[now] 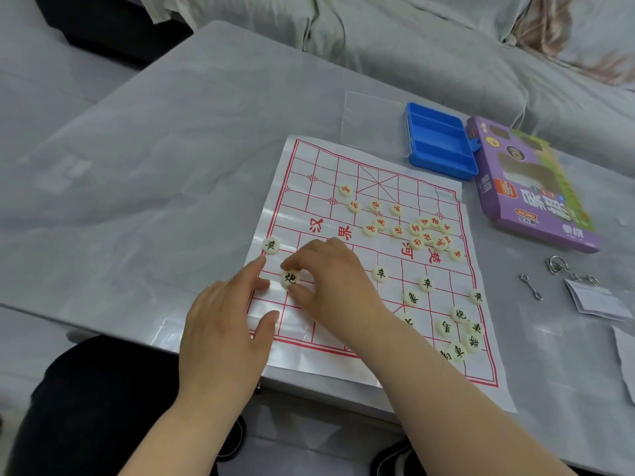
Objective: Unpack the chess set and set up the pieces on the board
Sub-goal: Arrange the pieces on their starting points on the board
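Cream plastic discs, black or red characters, scattered on a thin paper board (295,345) with a red grid, laid over the near right part of a grey table (171,149); the sheet's near edge overhangs the table's near edge.

Step in hand: placing black pieces on the near half. Right hand (330,269) pinches a black cannon piece (290,278) between thumb and fingertips, on or just above a grid point near the board's left edge, a couple of rows in from the near edge. Cannot tell if the disc has touched down. Left hand (223,324) lies flat and open on the board's near left corner, holding nothing, apparently pinning the sheet.

One black piece (270,244) sits on the left edge line, beside the river row. Three more black pieces (426,284) spaced along a row toward the right edge look placed. Remaining black discs (460,334) heaped near the near right corner; red discs (417,231) clustered unsorted on the far half, right of centre.

Blue tray (441,142) empty, beyond the board's far right corner; purple box (529,187) beside it.

Judgement: early in setup, unpacking done. Next move calls for seating the cannon squarely on its intersection, releasing without dragging the slick sheet, then reaching to the near right heap for another piece. Left hand should keep the paper flat.
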A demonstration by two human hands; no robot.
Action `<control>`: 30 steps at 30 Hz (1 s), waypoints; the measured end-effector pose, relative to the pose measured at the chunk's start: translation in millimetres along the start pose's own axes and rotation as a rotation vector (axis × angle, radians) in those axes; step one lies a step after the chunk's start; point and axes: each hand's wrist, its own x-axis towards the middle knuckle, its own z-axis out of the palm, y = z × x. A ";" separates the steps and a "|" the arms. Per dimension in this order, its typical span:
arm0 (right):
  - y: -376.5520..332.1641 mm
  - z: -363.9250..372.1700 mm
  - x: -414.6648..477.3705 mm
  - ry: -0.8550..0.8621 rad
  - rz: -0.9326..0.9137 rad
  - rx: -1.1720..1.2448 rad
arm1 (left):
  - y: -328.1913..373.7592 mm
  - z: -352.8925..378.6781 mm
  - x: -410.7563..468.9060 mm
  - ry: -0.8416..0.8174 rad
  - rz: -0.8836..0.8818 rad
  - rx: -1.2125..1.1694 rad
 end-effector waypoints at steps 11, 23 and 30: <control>2.4 8.2 5.2 0.033 0.016 0.003 | -3.6 1.8 1.2 0.001 0.028 0.036; 18.0 -6.0 -34.1 0.265 0.066 0.152 | -5.4 2.8 1.3 0.013 0.080 0.140; 84.9 -10.2 -120.0 0.507 0.417 0.128 | 7.7 8.8 -2.3 0.009 0.247 0.118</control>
